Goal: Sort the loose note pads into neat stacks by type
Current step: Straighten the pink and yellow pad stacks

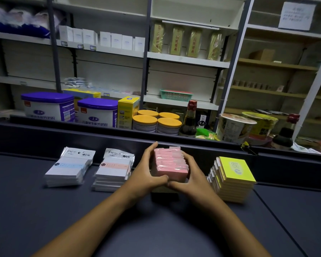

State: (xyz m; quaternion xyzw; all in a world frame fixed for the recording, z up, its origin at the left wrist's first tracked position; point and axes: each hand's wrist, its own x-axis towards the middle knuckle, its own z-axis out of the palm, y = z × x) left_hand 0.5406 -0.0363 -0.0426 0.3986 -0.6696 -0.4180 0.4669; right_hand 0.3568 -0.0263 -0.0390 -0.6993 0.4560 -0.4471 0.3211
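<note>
A stack of pink note pads [170,164] stands at the middle of the dark counter [44,210]. My left hand [146,171] grips its left side and my right hand [191,175] grips its right side, thumbs meeting at the front edge. To the left lie a stack of packaged pads with a blue band [69,167] and a stack with a peach band [113,171]. A stack of yellow pads [233,179] stands to the right, fanned slightly at its left side.
A raised dark ledge [100,134] runs behind the stacks. Beyond it stand milk powder tins [48,106], yellow-lidded jars [156,121], a sauce bottle [189,119] and noodle cups [233,128]. Shelving with boxes fills the background.
</note>
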